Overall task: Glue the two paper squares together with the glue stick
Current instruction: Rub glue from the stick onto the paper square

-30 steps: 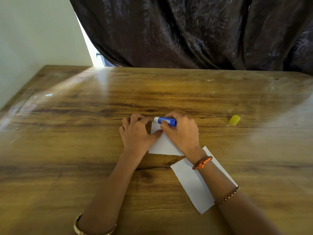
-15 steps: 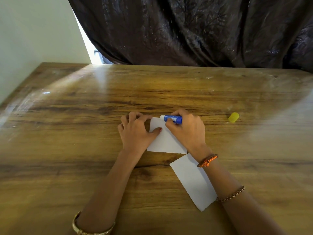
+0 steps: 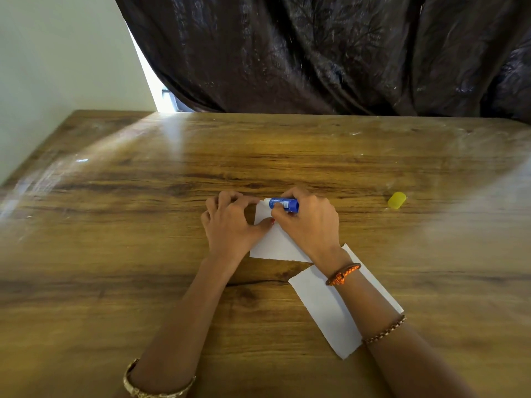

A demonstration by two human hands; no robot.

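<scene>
Head view shows two hands at work on the wooden surface (image 3: pixel 115 254). Right hand (image 3: pixel 309 222) has its grip curled round one blue glue stick (image 3: pixel 283 203), the white tip lying sideways on the far edge of a paper square (image 3: pixel 273 242). Left hand (image 3: pixel 230 222), just left of that grip, presses the same sheet flat, fingers bent, thumb on the paper. A second paper square (image 3: pixel 324 308) lies nearer the person, under the right forearm. One yellow cap (image 3: pixel 396 200) sits well to the right of the grip. Three bracelets are worn: two on the right arm, one on the left.
</scene>
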